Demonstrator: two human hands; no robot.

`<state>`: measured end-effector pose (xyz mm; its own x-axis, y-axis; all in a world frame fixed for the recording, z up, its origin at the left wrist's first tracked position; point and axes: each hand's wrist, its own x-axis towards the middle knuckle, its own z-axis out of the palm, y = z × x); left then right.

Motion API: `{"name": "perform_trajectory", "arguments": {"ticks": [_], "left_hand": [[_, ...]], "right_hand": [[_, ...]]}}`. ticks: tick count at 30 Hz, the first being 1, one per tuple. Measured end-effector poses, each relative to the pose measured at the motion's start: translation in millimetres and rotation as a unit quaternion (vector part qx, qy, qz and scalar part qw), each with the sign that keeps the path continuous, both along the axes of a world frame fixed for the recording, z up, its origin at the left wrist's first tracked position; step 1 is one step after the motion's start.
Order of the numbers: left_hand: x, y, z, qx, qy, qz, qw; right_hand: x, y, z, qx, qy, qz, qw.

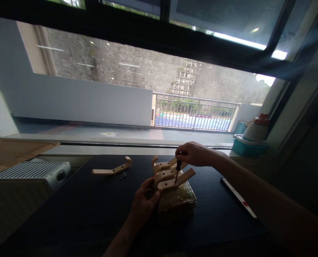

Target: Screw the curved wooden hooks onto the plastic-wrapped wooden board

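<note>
My right hand [195, 153] is closed around the dark handle of a screwdriver [178, 166]. The screwdriver stands nearly upright, its tip at a hole in the nearest wooden hook [171, 184]. My left hand [145, 200] pinches the curved left end of that hook between thumb and fingers. Behind it, more pale wooden hooks [165, 174] lie side by side, partly hidden by my right hand and the tool. They rest on a block wrapped in shiny clear plastic [178, 200]. Another wooden hook [114, 169] lies apart on the left, with several small screws [123, 175] beside it.
All this sits on a dark table [102, 210]. A flat whitish strip with a red mark [239, 197] lies at the right. Left of the table stand a white radiator-like unit [30, 171] and cardboard [16, 151]. A teal box [248, 145] sits by the window at the right.
</note>
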<state>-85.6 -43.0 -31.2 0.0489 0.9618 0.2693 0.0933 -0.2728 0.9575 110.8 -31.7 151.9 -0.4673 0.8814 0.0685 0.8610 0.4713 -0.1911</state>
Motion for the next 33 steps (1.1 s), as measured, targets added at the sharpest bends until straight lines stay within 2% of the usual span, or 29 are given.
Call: {"name": "perform_trajectory", "arguments": {"ticks": [6, 15, 18, 23, 25, 27, 30, 33], "left_hand": [[-1, 2, -4.1, 0.005, 0.001, 0.004, 1.000], [-1, 4, -8.9, 0.049, 0.015, -0.007, 0.999], [-1, 4, -7.4, 0.050, 0.017, -0.005, 0.999], [0, 2, -4.7, 0.051, 0.024, 0.003, 0.998], [0, 0, -2.0, 0.081, 0.049, 0.017, 0.995], [-1, -3, 5.1, 0.141, 0.104, 0.053, 0.983], [-2, -9, 28.2, 0.252, 0.233, 0.094, 0.934], [1, -14, 58.3, 0.305, 0.375, 0.035, 0.875]], "right_hand": [[-1, 1, -12.6, 0.025, 0.016, -0.030, 0.999], [6, -2, -0.5, -0.005, -0.006, -0.002, 1.000], [7, -1, -2.5, -0.022, 0.001, 0.004, 1.000], [6, -2, -10.6, 0.008, 0.016, -0.018, 1.000], [4, -5, -10.0, 0.017, 0.012, -0.028, 0.999], [3, -7, -6.3, 0.013, -0.007, -0.036, 0.999], [1, -7, 1.7, -0.007, -0.047, -0.027, 0.999], [-2, -5, 8.5, -0.023, -0.076, -0.001, 0.997]]}}
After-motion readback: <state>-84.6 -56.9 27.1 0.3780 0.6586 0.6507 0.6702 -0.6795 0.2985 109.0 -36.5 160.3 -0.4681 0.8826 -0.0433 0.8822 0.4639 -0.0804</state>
